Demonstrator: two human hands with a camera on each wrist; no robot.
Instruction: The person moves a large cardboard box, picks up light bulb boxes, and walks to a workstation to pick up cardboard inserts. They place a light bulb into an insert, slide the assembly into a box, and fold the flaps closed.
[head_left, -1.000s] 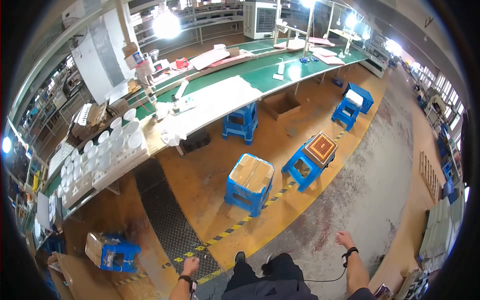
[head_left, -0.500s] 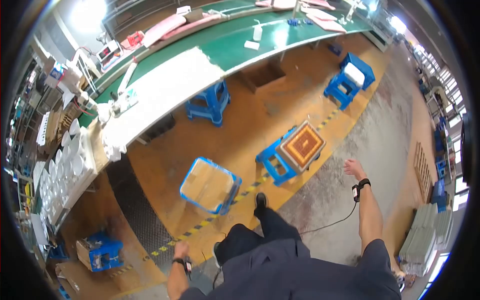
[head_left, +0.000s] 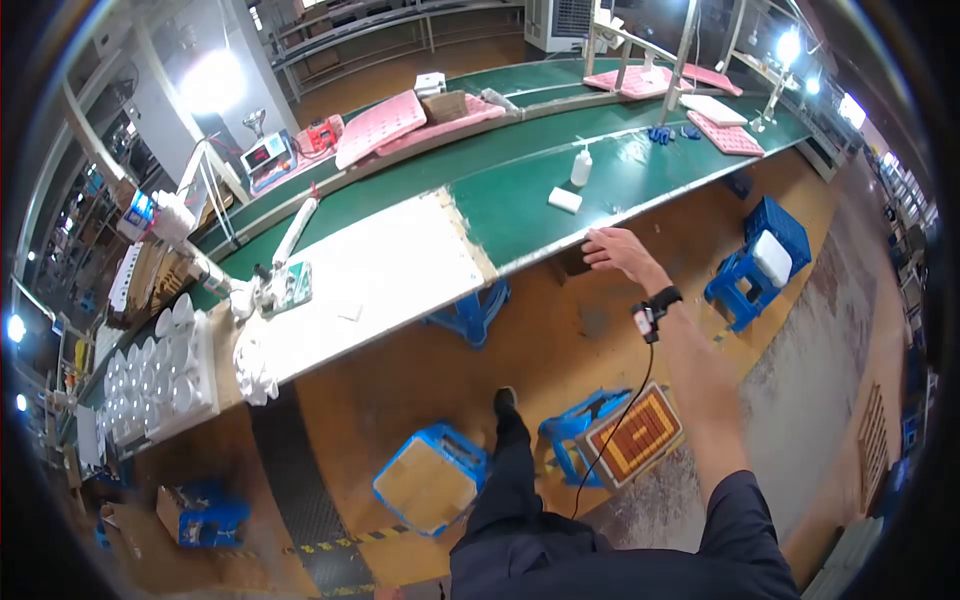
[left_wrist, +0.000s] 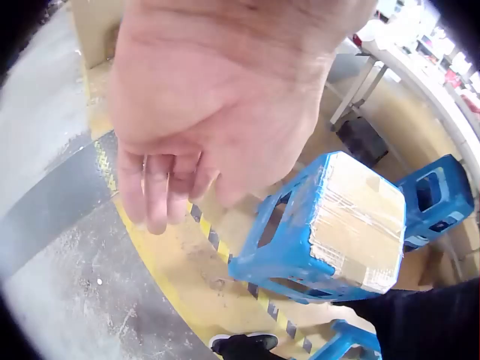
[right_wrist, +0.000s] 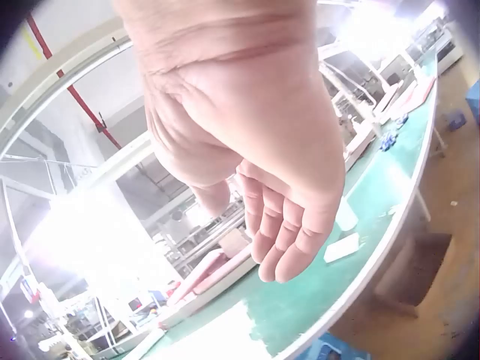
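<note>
My right hand [head_left: 622, 255] reaches forward, its fingers extended and holding nothing, and overlaps the front edge of the green workbench [head_left: 500, 215] in the head view. Nearest to it on the bench lie a small white block [head_left: 565, 200] and a white squeeze bottle [head_left: 581, 167]. In the right wrist view the fingers [right_wrist: 281, 232] are loosely bent over the bench. My left hand [left_wrist: 214, 112] hangs with relaxed fingers and nothing in them. Beside it stands a blue plastic stool [left_wrist: 281, 232] topped with taped cardboard [left_wrist: 360, 225]. The head view barely catches this hand at its bottom edge.
A second blue stool bears a brown patterned mat [head_left: 635, 435] close to my legs. Farther right is a stool with a white pad [head_left: 771, 258]. Pink foam sheets [head_left: 385, 130], a circuit board [head_left: 292, 285] and rows of white cups [head_left: 150, 375] occupy the benches.
I have stepped toward the bench, past the cardboard-topped stool. My right hand has risen and moved forward to the bench edge. The left hand has dropped almost out of the head view.
</note>
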